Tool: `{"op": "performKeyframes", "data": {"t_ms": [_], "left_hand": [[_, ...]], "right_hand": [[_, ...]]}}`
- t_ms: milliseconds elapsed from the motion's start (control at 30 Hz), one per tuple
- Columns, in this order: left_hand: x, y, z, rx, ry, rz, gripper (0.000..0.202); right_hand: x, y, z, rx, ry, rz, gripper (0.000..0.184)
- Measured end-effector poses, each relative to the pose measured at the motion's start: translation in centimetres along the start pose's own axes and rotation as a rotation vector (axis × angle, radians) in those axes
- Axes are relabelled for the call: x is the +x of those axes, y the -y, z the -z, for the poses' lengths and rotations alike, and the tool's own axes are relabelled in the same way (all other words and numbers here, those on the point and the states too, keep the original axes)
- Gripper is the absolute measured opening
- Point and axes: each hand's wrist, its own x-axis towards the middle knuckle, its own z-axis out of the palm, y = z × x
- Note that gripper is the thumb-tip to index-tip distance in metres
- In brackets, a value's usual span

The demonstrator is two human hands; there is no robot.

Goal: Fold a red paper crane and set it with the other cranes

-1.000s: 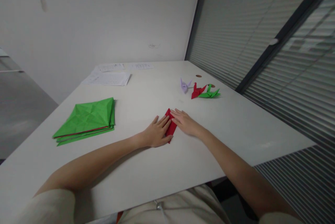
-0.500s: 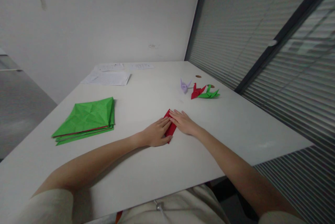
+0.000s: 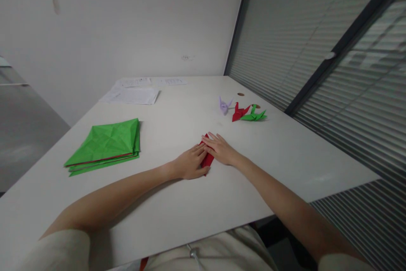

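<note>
You had a pale wall (image 3: 133, 21) at twelve o'clock and slatted blinds (image 3: 317, 51) from one to three, taking the red piece under your hands as the middle of the dial. Beneath it all spread your white table (image 3: 158, 228). At nine to ten o'clock lay a stack of creased green sheets (image 3: 111, 140), a red edge showing between its layers, and farther off at eleven, printed white papers (image 3: 136, 95).

Your left hand (image 3: 189, 164) rested flat from the nine o'clock side, fingers extended and close together, thumb set apart across the near end. Your right hand (image 3: 221, 149) came in from three, fingers long and slightly spread over the far part, meeting the left fingertips; neither hand was gripping.

The red folded paper (image 3: 207, 160) was flat on the table between and beneath them: plain, strong red, narrow and elongated, with a point at six o'clock and its far end peeking out near twelve. Your fingers hid much of it, so its inner creases could not be made out.

Toward one o'clock stood a green crane (image 3: 254, 115), a red crane (image 3: 240, 112) just beside it and a lilac crane (image 3: 224, 106) nearest twelve
</note>
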Motion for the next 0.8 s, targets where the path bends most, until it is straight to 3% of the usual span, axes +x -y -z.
{"op": "performKeyframes", "data": {"t_ms": [233, 300, 433, 500, 800], "left_hand": [[-0.1, 0.0, 0.0, 0.020, 0.015, 0.011, 0.070], [0.0, 0.0, 0.0, 0.016, 0.017, 0.016, 0.070], [0.0, 0.0, 0.1, 0.015, 0.018, 0.028, 0.069], [0.1, 0.1, 0.0, 0.016, 0.014, 0.026, 0.068], [-0.1, 0.3, -0.3, -0.010, -0.011, -0.004, 0.071]], "right_hand": [[1.0, -1.7, 0.0, -0.014, 0.060, -0.047, 0.060], [1.2, -2.3, 0.0, 0.015, -0.013, -0.044, 0.059], [1.3, -3.2, -0.2, 0.056, -0.303, -0.152, 0.053], [1.3, -3.3, -0.3, 0.034, -0.346, -0.182, 0.048], [1.0, -1.7, -0.9, -0.116, -0.195, -0.118, 0.042]]}}
